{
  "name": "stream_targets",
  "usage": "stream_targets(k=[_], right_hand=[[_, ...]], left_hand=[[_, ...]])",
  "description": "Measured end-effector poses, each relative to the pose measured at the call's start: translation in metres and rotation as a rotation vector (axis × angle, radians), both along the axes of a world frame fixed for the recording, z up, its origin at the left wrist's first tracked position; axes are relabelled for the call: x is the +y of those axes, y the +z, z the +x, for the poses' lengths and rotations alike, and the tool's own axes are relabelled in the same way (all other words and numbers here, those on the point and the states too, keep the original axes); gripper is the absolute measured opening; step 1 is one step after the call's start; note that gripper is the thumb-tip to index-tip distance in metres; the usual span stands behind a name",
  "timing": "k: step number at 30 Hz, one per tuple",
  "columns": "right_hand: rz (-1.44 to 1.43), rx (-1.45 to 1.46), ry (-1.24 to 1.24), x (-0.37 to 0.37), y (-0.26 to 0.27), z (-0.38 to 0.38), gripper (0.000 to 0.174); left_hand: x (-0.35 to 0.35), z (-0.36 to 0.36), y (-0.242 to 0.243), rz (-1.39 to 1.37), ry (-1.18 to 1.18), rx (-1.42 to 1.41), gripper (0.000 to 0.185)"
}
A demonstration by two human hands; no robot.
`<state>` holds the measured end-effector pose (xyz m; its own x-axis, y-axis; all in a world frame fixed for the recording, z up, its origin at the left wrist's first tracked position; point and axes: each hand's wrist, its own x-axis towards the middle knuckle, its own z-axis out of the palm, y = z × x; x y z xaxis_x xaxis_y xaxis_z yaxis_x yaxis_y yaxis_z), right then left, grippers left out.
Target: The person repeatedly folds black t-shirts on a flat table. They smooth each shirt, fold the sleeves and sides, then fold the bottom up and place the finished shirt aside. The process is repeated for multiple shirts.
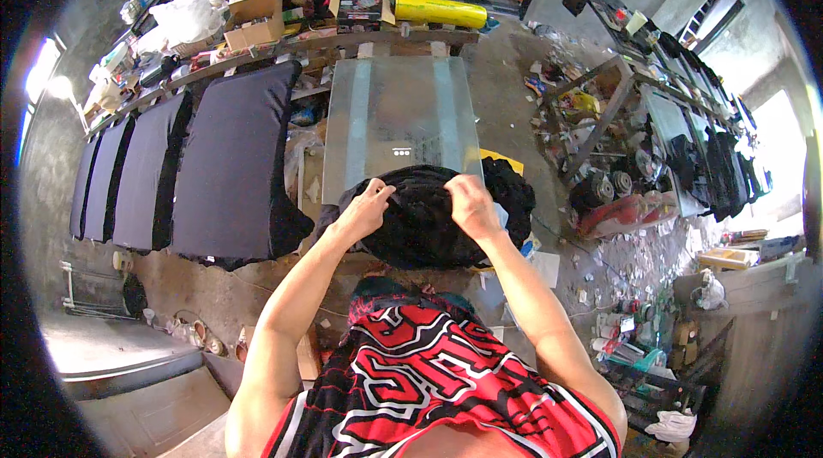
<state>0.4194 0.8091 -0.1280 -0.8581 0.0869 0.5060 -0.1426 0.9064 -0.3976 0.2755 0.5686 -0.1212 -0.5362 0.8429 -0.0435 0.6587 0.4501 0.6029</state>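
Both hands grip the edge of a bunched black garment (pixel 424 226) at the near end of a flat glass-like board (pixel 405 98). My left hand (pixel 368 210) pinches the cloth on its left side. On the other side, my right hand (pixel 474 206) holds the same edge between thumb and fingers. The cloth sags between and below the hands, and part of it overlaps the board's near end. Two pale bluish strips run lengthwise on the board, with a small white printed mark near the cloth. More black fabric (pixel 511 194) lies bunched just right of the board.
Several boards covered in smooth black cloth (pixel 231 162) stand in a row to the left. Beyond is a cluttered shelf with a cardboard box (pixel 254 21) and a yellow roll (pixel 440 12). At right, a rack (pixel 604 111) carries more boards; scraps litter the floor (pixel 617 259).
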Motion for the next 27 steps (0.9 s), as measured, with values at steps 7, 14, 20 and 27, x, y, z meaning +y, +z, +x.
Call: stream_targets(k=[7, 14, 20, 27], right_hand=[[0.046, -0.312, -0.097, -0.015, -0.016, -0.001, 0.013], [-0.256, -0.115, -0.104, 0.010, -0.005, -0.005, 0.010], [-0.801, -0.083, -0.284, 0.041, 0.036, -0.012, 0.008], [-1.598, -0.165, 0.046, 0.022, 0.064, -0.007, 0.021]], left_hand=[[0.009, 0.003, 0.009, -0.211, -0.180, 0.239, 0.034], [-0.025, 0.004, 0.023, 0.161, -0.367, -0.111, 0.019], [-0.055, 0.009, 0.035, -0.243, -0.392, -0.127, 0.014], [-0.032, 0.024, 0.017, 0.181, 0.031, -0.132, 0.046]])
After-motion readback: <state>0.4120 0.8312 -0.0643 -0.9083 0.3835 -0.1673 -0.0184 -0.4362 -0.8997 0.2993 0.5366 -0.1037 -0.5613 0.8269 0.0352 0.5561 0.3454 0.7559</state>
